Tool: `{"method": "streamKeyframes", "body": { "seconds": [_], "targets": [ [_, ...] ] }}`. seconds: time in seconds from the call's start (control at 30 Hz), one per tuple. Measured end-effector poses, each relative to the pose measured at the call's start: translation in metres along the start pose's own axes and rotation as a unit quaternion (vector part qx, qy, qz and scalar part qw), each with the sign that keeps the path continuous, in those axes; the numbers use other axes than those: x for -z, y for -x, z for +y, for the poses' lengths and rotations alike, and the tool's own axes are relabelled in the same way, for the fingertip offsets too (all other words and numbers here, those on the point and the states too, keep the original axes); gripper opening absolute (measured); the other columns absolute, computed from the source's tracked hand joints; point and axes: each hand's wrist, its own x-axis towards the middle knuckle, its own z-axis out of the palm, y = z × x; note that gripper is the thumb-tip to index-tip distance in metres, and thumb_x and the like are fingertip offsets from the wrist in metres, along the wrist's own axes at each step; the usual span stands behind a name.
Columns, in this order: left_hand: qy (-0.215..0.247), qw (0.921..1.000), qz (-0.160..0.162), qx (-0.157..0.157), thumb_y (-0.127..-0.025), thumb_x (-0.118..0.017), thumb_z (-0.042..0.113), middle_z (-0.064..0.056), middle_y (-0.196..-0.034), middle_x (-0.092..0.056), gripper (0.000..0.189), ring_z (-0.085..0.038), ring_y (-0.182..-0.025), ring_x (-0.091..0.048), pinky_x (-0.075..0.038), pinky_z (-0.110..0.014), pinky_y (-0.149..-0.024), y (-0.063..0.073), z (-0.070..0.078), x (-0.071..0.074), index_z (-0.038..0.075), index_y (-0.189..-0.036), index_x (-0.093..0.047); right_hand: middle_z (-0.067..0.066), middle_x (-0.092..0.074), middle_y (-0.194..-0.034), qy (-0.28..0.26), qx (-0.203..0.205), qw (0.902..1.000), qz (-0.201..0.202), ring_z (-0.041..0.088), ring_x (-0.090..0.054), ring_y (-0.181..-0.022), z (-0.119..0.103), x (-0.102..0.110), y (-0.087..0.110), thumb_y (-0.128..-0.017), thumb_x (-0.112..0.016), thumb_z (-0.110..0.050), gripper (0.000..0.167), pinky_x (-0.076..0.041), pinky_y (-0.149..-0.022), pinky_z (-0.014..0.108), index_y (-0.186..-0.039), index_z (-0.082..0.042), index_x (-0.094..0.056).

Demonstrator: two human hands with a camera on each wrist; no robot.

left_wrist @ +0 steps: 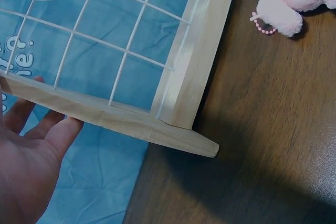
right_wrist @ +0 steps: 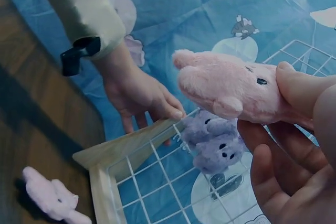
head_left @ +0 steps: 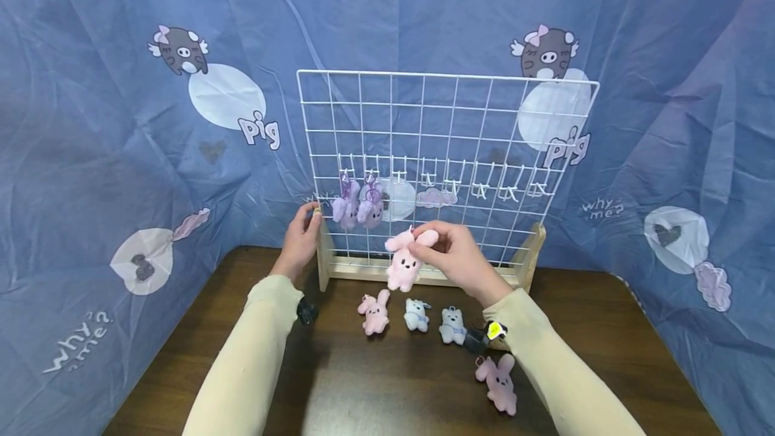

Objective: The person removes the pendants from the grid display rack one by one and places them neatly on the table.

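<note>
My right hand [head_left: 457, 256] pinches a pink bunny plush keychain [head_left: 403, 268] near its head and ears, held upright in front of the wire grid rack [head_left: 436, 103]. In the right wrist view the thumb lies on one side of the plush [right_wrist: 226, 82], with fingers on the other. At the rack's left side, my left hand [head_left: 301, 237] grips the wooden upright of the stand [left_wrist: 105, 116], its thumb on the edge and other fingers partly behind. Two purple plush keychains [head_left: 346, 210] hang from the leftmost hooks. More white hooks [head_left: 480, 189] in the row carry nothing.
On the brown table [head_left: 375, 389] before the rack lie a pink bunny [head_left: 375, 315], two white bear plushes [head_left: 416, 315] and another pink bunny [head_left: 500, 382] beside the right forearm. A blue printed cloth [head_left: 393, 12] hangs behind and at the sides.
</note>
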Motion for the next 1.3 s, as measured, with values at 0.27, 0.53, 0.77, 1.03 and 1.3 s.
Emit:
{"method": "streamKeyframes", "body": {
  "seconds": [0.27, 0.53, 0.77, 1.03, 1.3],
  "targets": [
    [-0.001, 1.0000, -0.003, 0.008, -0.115, -0.043, 0.030, -0.026, -0.145, -0.057, 0.041, -0.038, -0.132, -0.054, -0.043, -0.055, -0.107, 0.000, 0.000, 0.000, 0.012, -0.152, -0.046, 0.007, -0.072, -0.094, 0.019, -0.002, 0.9995, -0.024, 0.012, -0.062, -0.075, 0.010, 0.007, 0.016, -0.097, -0.077, -0.013, 0.018, -0.053, -0.065, 0.025, -0.114, -0.006, -0.074],
    [0.002, 0.9999, -0.010, 0.008, -0.115, -0.042, 0.030, -0.026, -0.147, -0.056, 0.043, -0.037, -0.133, -0.052, -0.042, -0.054, -0.109, 0.001, 0.000, 0.000, 0.011, -0.154, -0.044, 0.006, -0.078, -0.095, 0.037, -0.023, 0.9983, -0.039, 0.017, -0.070, -0.081, 0.027, 0.011, 0.030, -0.098, -0.077, -0.016, 0.022, -0.058, -0.072, 0.032, -0.116, -0.006, -0.071],
    [-0.002, 1.0000, -0.006, 0.004, -0.115, -0.043, 0.029, -0.026, -0.144, -0.058, 0.042, -0.037, -0.128, -0.055, -0.044, -0.052, -0.105, 0.002, 0.003, 0.001, 0.011, -0.153, -0.045, 0.008, -0.078, -0.096, 0.045, -0.024, 0.9977, -0.044, 0.017, -0.072, -0.083, 0.038, 0.015, 0.043, -0.099, -0.076, -0.016, 0.021, -0.061, -0.073, 0.032, -0.116, -0.005, -0.071],
    [0.001, 1.0000, -0.002, 0.004, -0.115, -0.043, 0.028, -0.026, -0.143, -0.058, 0.041, -0.037, -0.130, -0.054, -0.043, -0.053, -0.106, 0.001, 0.002, 0.001, 0.010, -0.152, -0.046, 0.011, -0.078, -0.101, 0.044, -0.058, 0.9957, -0.057, 0.014, -0.073, -0.089, 0.056, 0.019, 0.057, -0.101, -0.072, -0.014, 0.022, -0.061, -0.081, 0.034, -0.117, 0.002, -0.070],
    [-0.004, 1.0000, -0.001, 0.003, -0.115, -0.044, 0.029, -0.026, -0.143, -0.059, 0.041, -0.037, -0.129, -0.055, -0.044, -0.053, -0.106, 0.000, 0.001, 0.001, 0.011, -0.151, -0.046, 0.015, -0.072, -0.107, 0.050, -0.042, 0.9961, -0.059, 0.010, -0.071, -0.089, 0.073, 0.021, 0.072, -0.100, -0.073, -0.012, 0.020, -0.060, -0.078, 0.029, -0.112, 0.005, -0.072]
  ]
}}
